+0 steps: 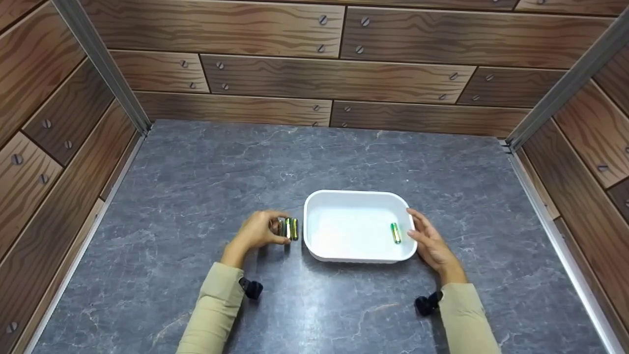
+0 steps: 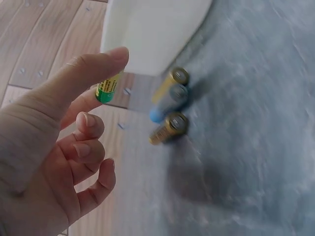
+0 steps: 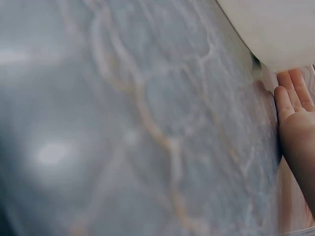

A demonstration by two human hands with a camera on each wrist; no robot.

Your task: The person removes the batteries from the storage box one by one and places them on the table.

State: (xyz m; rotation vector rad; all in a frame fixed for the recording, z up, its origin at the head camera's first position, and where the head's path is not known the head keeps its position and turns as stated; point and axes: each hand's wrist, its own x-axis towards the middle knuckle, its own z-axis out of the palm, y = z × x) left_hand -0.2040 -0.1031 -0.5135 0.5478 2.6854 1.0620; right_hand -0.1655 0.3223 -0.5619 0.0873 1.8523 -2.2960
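Note:
My left hand [image 1: 258,230] pinches a green-and-yellow battery [image 2: 107,89] between thumb and fingertip, raised off the table left of the white plastic tub [image 1: 361,258]. In the left wrist view a gold battery [image 2: 167,129], a battery with a blue end [image 2: 170,101] and another gold one [image 2: 174,81] stand in a row on the table, close to the tub. Inside the tub, toward its right end, lies a green battery [image 1: 396,233]. My right hand [image 1: 432,243] has its fingers extended along the tub's right side, thumb and fingertips at the rim.
The grey marbled tabletop [image 1: 221,162] lies under everything. Wood-patterned panels [image 1: 275,73] enclose it at the back and both sides, with metal posts [image 1: 105,64] in the corners. A small black camera [image 1: 251,289] sits on each wrist.

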